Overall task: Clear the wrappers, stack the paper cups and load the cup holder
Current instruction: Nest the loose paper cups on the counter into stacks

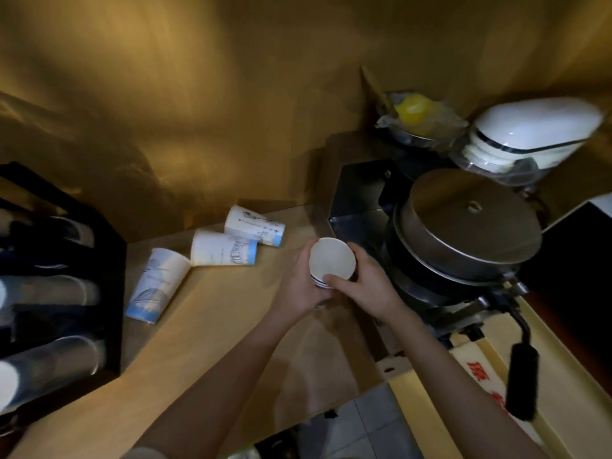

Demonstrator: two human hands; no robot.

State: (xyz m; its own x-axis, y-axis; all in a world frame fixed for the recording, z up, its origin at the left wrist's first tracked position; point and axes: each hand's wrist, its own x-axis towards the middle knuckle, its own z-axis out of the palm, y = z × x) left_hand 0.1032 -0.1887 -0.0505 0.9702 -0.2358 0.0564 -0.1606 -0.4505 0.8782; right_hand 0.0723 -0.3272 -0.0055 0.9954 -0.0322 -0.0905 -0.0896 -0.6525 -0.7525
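Both hands, left hand [299,286] and right hand [364,286], have fingers clamped on the cup stack [332,261]; uneven squeezing could crush a rim or jam the cups.

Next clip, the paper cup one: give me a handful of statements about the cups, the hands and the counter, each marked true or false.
1. Both hands hold one stack of paper cups. True: left hand and right hand grip it together.
2. Three paper cups lie on their sides on the wooden counter. True: nearest cup, middle cup, farthest cup.
3. The held stack points mouth down. False: its open mouth faces up toward the camera.
4. The black cup holder is to the right of the hands. False: it is at the left edge.
5. The round metal lid lies on the counter among the cups. False: it sits on the machine to the right.
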